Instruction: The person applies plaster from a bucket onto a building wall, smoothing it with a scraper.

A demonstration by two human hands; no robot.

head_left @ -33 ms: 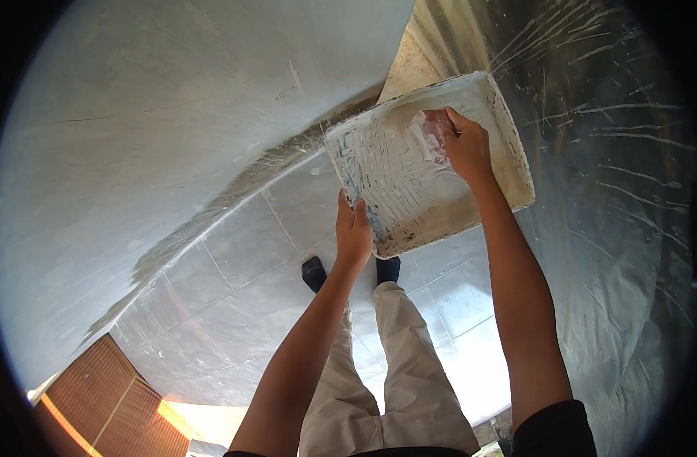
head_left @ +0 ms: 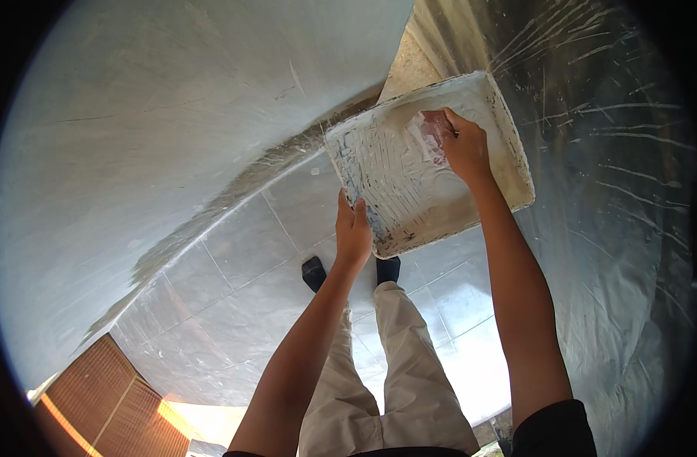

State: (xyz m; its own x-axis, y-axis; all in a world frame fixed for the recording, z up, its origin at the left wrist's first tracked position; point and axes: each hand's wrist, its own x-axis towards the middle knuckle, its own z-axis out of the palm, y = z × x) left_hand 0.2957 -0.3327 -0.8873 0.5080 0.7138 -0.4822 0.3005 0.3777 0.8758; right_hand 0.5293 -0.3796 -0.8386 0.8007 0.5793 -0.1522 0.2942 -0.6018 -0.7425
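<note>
A paint tray [head_left: 409, 179] is held out in front of me, tilted, its ribbed inner face smeared with whitish paint and dark specks. My left hand [head_left: 354, 232] grips its left rim, thumb over the edge. Inside the tray, my right hand [head_left: 467, 146] pinches a flat reddish scraper [head_left: 435, 137], whose far side is coated in white paint. Its edge rests in or just above the wet paint; I cannot tell which. The fingertips are partly hidden behind the right hand.
A smooth grey wall [head_left: 211, 91] slopes along the left, its lower band unpainted. Streaked plastic sheeting [head_left: 607, 152] hangs on the right. My dark-socked feet [head_left: 313, 273] stand on grey floor tiles [head_left: 249, 244]. A brown slatted panel [head_left: 108, 396] is at the lower left.
</note>
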